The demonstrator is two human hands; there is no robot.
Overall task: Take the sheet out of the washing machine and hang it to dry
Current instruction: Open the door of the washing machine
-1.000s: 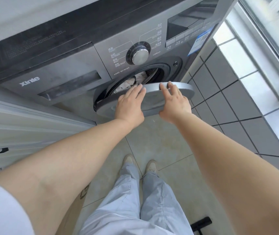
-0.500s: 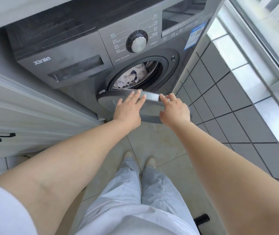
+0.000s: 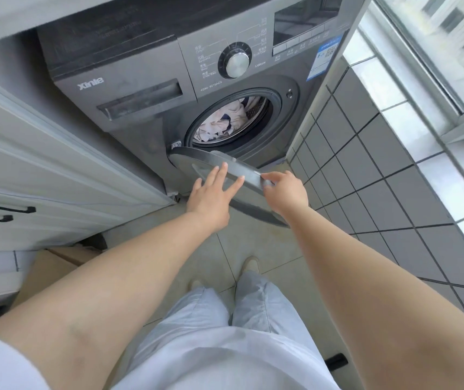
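- Washing machine [image 3: 146,66]: dark grey front-loader, upper centre of the frame, tucked under a pale surface [image 3: 0,21]; silver dial [image 3: 237,65] at centre of the control panel.
- Door [image 3: 205,161]: round, swung wide open, hinged at the left of the drum opening, reaching toward frame centre.
- Sheet [image 3: 222,122]: crumpled pale cloth with dark blue patches, lying inside the drum, seen through the opening just above the door; neither hand touches it.
- Left hand [image 3: 211,197]: at frame centre, fingers straight and spread, fingertips resting flat on the door's face; the grip encloses nothing.
- Right hand [image 3: 288,190]: just right of the left hand, fingers curled round the door's outer edge, so this grip has hold of the door rim.
- Surroundings: white cabinet [image 3: 28,164] with black handles at left; grey tiled wall [image 3: 366,170] and a window at right; pale tiled floor [image 3: 253,240] below, with the person's light trousers and shoes at lower centre.
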